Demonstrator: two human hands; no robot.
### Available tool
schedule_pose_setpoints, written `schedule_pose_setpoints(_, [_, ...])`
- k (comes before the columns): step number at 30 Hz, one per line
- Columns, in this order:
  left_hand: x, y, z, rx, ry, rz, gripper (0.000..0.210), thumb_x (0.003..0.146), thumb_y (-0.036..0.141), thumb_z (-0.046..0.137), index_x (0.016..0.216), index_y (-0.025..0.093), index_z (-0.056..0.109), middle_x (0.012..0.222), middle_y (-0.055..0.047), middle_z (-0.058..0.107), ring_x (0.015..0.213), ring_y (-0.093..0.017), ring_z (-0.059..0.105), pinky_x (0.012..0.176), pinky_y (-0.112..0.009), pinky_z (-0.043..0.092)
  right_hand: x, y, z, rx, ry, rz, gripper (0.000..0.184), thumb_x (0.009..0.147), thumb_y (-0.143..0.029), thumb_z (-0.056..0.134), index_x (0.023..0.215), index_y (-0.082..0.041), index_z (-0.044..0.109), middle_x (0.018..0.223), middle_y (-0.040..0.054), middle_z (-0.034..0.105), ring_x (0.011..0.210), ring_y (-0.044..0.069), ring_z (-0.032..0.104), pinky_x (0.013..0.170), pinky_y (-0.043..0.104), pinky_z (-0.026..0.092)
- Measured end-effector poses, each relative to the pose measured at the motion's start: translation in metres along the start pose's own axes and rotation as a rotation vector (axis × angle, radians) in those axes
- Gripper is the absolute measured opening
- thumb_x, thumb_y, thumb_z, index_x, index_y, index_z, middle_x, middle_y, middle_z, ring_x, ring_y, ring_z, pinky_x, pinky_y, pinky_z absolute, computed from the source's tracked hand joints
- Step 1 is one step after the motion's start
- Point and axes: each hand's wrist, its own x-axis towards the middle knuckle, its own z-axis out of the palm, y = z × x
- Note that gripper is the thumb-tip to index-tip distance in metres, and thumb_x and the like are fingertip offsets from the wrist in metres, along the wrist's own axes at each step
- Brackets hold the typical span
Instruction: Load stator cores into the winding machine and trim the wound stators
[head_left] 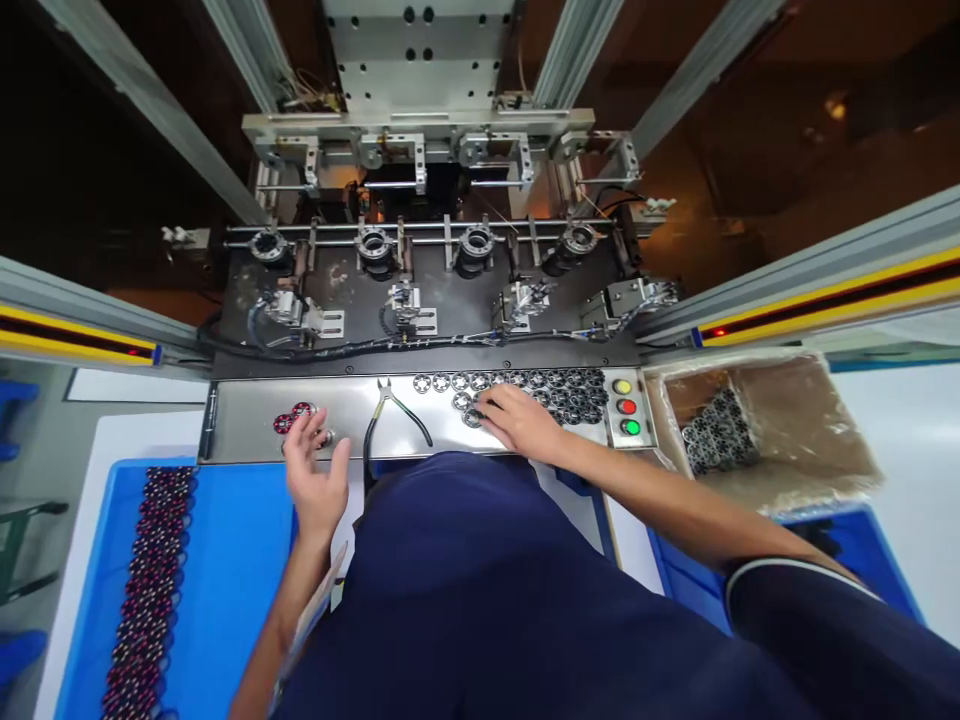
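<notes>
My left hand [319, 485] hovers at the left of the metal ledge [255, 430], its thumb spread well away from the fingers. Just beyond its fingertips lie small round black parts with red spots [283, 424]; the hand partly covers others. My right hand [521, 420] reaches to the ledge's middle, with its fingers closed around the edge of a small round black part with a silvery centre. More such round parts [570, 395] stand in rows beside and behind that hand. Between my hands lies a pair of cutting pliers [388, 395], its handles toward me.
Beyond the ledge is a machine with several ring-shaped holders [476, 245]. Buttons [626, 406] sit at the ledge's right end. A lined carton [795, 440] holds round parts at right. A blue tray [232, 560] at left carries rows of red-dotted parts. Yellow sensor bars [832, 295] flank the opening.
</notes>
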Motion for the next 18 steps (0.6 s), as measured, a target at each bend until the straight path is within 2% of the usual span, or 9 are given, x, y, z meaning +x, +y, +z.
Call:
schedule_pose_setpoints(2, [0.008, 0.005, 0.013, -0.016, -0.083, 0.003, 0.063, 0.087, 0.032, 0.068, 0.143, 0.021, 0.042, 0.142, -0.019, 0.056, 0.134, -0.027, 0.054, 0.108, -0.044, 0.046, -0.025, -0.006, 0.019, -0.017, -0.026, 0.055, 0.022, 0.100, -0.020, 0.046, 0.106, -0.013, 0.066, 0.103, 0.0151, 0.064, 0.097, 0.024, 0.057, 0.083, 0.041, 0.051])
schedule_pose_setpoints(4, [0.014, 0.009, 0.026, -0.034, -0.144, -0.013, 0.064, 0.084, 0.032, 0.070, 0.141, 0.021, 0.042, 0.142, -0.018, 0.056, 0.134, -0.027, 0.054, 0.110, -0.045, 0.045, -0.033, -0.012, 0.034, -0.029, -0.057, 0.084, 0.025, 0.101, -0.019, 0.042, 0.107, -0.013, 0.067, 0.106, 0.0157, 0.064, 0.101, 0.025, 0.055, 0.085, 0.041, 0.048])
schedule_pose_setpoints(7, [0.017, 0.010, 0.046, -0.070, -0.266, -0.122, 0.058, 0.083, 0.032, 0.070, 0.135, 0.021, 0.048, 0.137, -0.016, 0.060, 0.131, -0.026, 0.056, 0.111, -0.046, 0.044, -0.027, -0.018, 0.047, -0.034, -0.121, 0.068, 0.029, 0.103, -0.018, 0.040, 0.106, -0.013, 0.068, 0.114, 0.0159, 0.065, 0.104, 0.025, 0.054, 0.087, 0.041, 0.046])
schedule_pose_setpoints(11, [0.019, 0.004, 0.079, -0.126, -0.455, -0.228, 0.034, 0.084, 0.033, 0.065, 0.115, 0.020, 0.063, 0.115, -0.012, 0.072, 0.112, -0.025, 0.068, 0.101, -0.044, 0.051, -0.007, -0.021, 0.051, -0.028, -0.204, -0.016, 0.027, 0.102, -0.014, 0.041, 0.101, -0.011, 0.068, 0.120, 0.0152, 0.063, 0.101, 0.022, 0.054, 0.086, 0.038, 0.045])
schedule_pose_setpoints(15, [0.022, 0.000, 0.101, -0.187, -0.471, -0.290, 0.023, 0.085, 0.030, 0.062, 0.105, 0.020, 0.067, 0.109, -0.011, 0.073, 0.108, -0.023, 0.069, 0.100, -0.041, 0.051, 0.012, -0.021, 0.047, -0.010, -0.261, -0.107, 0.024, 0.099, -0.011, 0.045, 0.089, -0.011, 0.067, 0.105, 0.0131, 0.066, 0.093, 0.021, 0.056, 0.082, 0.037, 0.045])
schedule_pose_setpoints(18, [0.018, 0.002, 0.099, -0.231, -0.448, -0.339, 0.022, 0.083, 0.031, 0.066, 0.100, 0.019, 0.069, 0.106, -0.010, 0.074, 0.105, -0.022, 0.069, 0.099, -0.039, 0.051, 0.021, -0.020, 0.044, 0.026, -0.284, -0.154, 0.025, 0.097, -0.008, 0.047, 0.080, -0.013, 0.065, 0.090, 0.0107, 0.066, 0.086, 0.021, 0.057, 0.080, 0.036, 0.046])
